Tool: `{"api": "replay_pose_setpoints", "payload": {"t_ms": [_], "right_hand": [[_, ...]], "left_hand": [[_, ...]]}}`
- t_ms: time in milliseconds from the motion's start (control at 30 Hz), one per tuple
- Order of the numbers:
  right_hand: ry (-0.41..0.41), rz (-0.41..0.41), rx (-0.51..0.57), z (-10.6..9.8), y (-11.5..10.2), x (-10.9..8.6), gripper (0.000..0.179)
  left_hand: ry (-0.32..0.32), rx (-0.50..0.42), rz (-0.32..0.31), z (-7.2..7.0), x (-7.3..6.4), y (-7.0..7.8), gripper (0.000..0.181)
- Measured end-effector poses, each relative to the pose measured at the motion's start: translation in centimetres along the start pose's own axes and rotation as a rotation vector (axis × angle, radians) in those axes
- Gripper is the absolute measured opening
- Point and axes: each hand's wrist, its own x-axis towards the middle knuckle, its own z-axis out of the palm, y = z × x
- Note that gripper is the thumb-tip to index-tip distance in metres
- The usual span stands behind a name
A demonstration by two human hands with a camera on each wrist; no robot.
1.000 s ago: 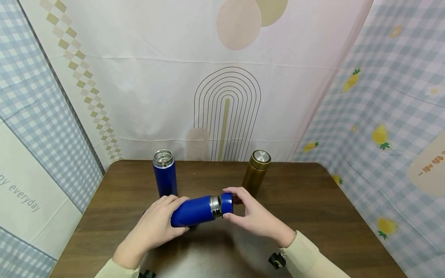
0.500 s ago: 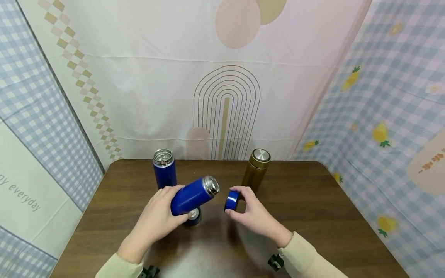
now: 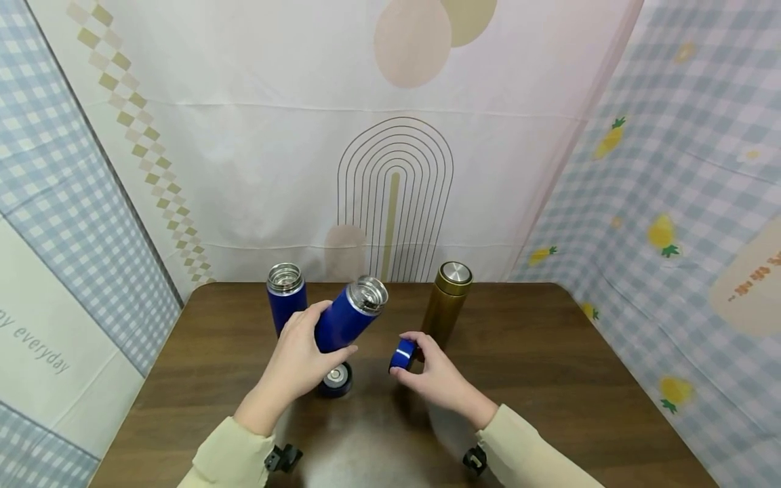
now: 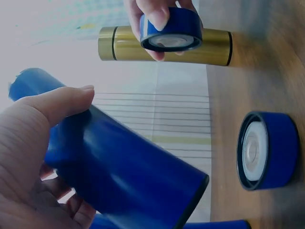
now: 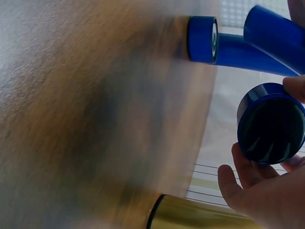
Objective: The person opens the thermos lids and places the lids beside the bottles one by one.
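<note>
My left hand (image 3: 299, 356) grips a blue thermos bottle (image 3: 348, 315) round its body, lifted and tilted with its bare steel mouth up to the right. My right hand (image 3: 442, 379) pinches a blue bottle lid (image 3: 403, 354) by its rim, held apart from the bottle; the left wrist view shows the pale inner side of this lid (image 4: 171, 42). Below the left hand a second blue lid (image 3: 335, 381) lies on the table, inner side up. Behind the left hand stands another blue thermos bottle (image 3: 287, 298), uncapped, its lower part hidden by the hand.
A gold thermos bottle (image 3: 448, 305) with its lid on stands upright behind the right hand. The brown wooden table (image 3: 549, 379) ends at a patterned cloth (image 3: 274, 169) hung at the back, with checked cloth at both sides.
The lid has come away from the bottle's mouth in my right hand. My left hand has raised the bottle and tipped it more upright; the lid on the table has come into view.
</note>
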Motion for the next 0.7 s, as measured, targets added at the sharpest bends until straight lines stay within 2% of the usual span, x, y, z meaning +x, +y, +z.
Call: {"api": "replay_pose_setpoints", "payload": {"t_ms": [233, 400, 533, 700], "right_hand": [[-0.013, 0.034, 0.009, 0.5, 1.2, 0.3, 0.061], [-0.042, 0.073, 0.009, 1.0, 1.6, 0.7, 0.061], [-0.046, 0.099, -0.013, 1.4, 1.8, 0.9, 0.065], [-0.037, 0.132, 0.001, 2.0, 2.2, 1.4, 0.066]], "left_hand": [[0.023, -0.065, -0.059, 0.8, 0.8, 0.2, 0.083], [0.056, -0.165, -0.087, 1.7, 2.0, -0.2, 0.086], [0.034, -0.225, -0.131, 2.6, 3.0, -0.9, 0.088], [0.007, -0.217, -0.175, 3.8, 3.7, -2.4, 0.085]]}}
